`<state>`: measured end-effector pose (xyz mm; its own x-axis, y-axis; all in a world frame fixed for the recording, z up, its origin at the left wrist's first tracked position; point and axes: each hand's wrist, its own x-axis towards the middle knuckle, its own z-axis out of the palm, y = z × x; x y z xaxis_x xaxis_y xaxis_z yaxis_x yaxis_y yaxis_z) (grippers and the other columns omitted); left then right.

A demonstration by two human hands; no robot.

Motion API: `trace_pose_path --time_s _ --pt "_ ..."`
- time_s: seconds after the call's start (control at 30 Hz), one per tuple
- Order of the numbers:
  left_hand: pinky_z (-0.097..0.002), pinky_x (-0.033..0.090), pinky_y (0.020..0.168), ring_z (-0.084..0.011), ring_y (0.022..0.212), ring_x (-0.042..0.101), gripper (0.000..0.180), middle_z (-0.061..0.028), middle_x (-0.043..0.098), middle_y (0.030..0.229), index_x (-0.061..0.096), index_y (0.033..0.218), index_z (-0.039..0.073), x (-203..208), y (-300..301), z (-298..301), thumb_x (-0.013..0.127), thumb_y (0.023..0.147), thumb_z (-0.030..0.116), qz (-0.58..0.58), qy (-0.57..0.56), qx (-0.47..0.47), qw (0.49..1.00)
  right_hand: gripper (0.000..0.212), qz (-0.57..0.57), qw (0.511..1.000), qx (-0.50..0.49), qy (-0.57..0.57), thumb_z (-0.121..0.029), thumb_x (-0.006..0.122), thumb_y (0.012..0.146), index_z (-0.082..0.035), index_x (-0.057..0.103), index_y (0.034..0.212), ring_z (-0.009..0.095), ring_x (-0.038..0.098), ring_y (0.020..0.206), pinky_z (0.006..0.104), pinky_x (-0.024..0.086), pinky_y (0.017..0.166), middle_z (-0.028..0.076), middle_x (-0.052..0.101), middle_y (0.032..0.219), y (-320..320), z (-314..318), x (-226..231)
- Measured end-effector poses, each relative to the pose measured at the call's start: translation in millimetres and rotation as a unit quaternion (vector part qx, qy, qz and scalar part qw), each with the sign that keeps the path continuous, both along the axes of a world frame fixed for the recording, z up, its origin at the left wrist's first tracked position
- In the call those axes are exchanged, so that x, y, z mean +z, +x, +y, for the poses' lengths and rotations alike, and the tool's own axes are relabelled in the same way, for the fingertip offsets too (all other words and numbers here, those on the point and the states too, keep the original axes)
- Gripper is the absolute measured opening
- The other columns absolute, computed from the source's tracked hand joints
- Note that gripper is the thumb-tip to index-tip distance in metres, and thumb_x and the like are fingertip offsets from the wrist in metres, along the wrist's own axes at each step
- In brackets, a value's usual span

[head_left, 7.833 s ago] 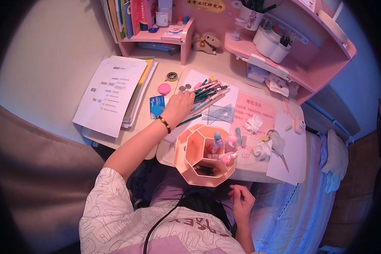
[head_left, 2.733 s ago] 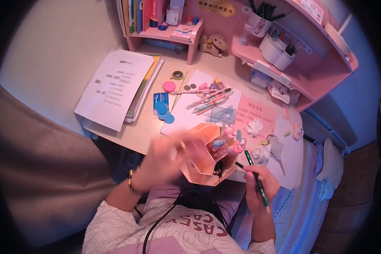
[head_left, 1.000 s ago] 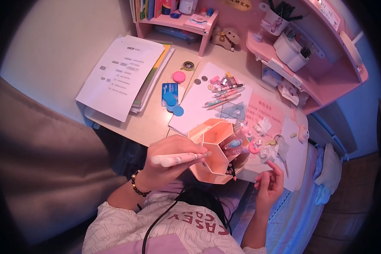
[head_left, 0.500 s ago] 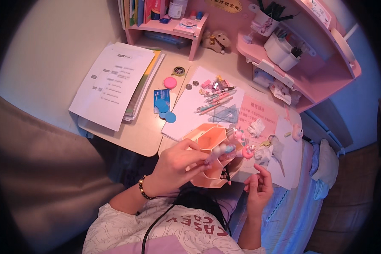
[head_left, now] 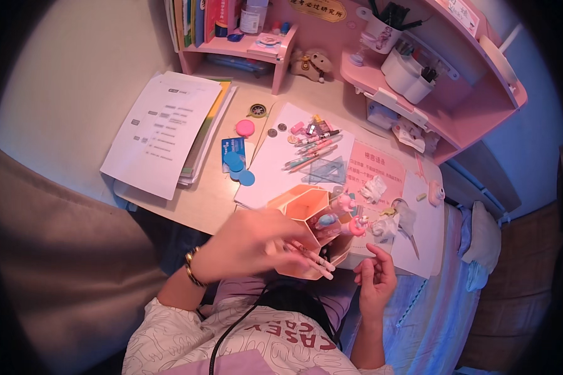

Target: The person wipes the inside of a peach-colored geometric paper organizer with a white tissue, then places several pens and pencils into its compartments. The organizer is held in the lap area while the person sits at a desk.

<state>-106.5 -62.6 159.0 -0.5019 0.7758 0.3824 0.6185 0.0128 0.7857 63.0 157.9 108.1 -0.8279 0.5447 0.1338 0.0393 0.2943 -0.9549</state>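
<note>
At the desk's near edge, a peach pen holder [head_left: 286,204] with angular compartments tilts toward me. My left hand [head_left: 250,244] is over its near left side, its fingers closed and partly blurred. Slim pale pink pens [head_left: 318,261] stick out from those fingers across the near compartment. Pens with pink figure toppers [head_left: 358,225] and a pen with a blue top [head_left: 326,220] stand in the holder's right-hand compartments. My right hand [head_left: 375,272] is just right of the holder, palm up, fingers loosely curled and apart, with nothing in it.
Beyond the holder lie several pens [head_left: 316,153], a blue set square [head_left: 328,170] and a pink sheet [head_left: 381,164]. Crumpled tissues [head_left: 373,189] and scissors [head_left: 410,240] lie right. Papers [head_left: 169,131] and blue discs [head_left: 246,178] are left. A pink shelf [head_left: 469,119] stands behind.
My left hand has moved slightly left and nearer; pale pink pens now show at its fingers. The blue-topped pen is now apart from the hand. My right hand has barely moved.
</note>
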Motion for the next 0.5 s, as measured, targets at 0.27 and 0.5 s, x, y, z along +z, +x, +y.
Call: trace_pose_path --time_s 0.27,0.5 --pt "-0.0394 0.053 0.071 -0.0290 0.083 0.067 0.022 -0.0146 0.068 0.084 0.067 0.095 0.002 -92 -118 74 0.073 0.078 0.014 0.130 -0.114 0.241 0.955 0.027 -0.009 1.000 0.001 -0.017 -0.007 0.055 0.097 -0.002 0.058 0.124 0.003 0.049 0.058 0.0158 0.039 0.053 0.001 0.059 0.075 3 -1 -4" --pt "-0.0422 0.051 0.075 -0.0301 0.085 0.067 0.026 -0.0134 0.068 0.084 0.067 0.089 0.007 -109 -137 117 0.080 0.070 0.018 0.219 -0.272 0.234 0.907 0.026 -0.018 0.999 -0.028 -0.016 -0.006 0.055 0.097 -0.001 0.059 0.122 0.003 0.049 0.057 0.0158 0.039 0.052 0.003 0.060 0.074 16 6 -12"
